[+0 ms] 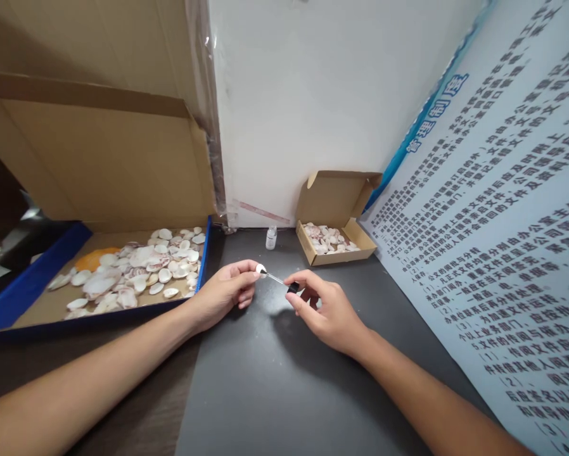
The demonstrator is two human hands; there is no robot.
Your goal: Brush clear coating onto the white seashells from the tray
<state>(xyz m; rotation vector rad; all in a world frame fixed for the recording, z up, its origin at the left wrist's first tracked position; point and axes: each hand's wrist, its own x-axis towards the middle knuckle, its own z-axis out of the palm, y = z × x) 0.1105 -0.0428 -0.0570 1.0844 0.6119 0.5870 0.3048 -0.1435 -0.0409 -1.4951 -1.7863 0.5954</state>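
One printed panel (460, 209) fills the right of the frame; one dark counter (246, 392) spans the lower middle. Two cardboard boxes stand with lids raised: a large blue-edged box (113, 164) at left, holding one orange shell (94, 259) among pale shells too overlapped to count, and a small box (346, 258) right of centre, also heaped with shells. Two hands meet mid-frame. The right hand (329, 310) pinches one black-capped applicator (275, 278); beyond stands one small bottle (271, 238). The left hand (227, 285), fingertips closed, pinches one white shell (259, 268), partly hiding it, at the applicator's dark tip.
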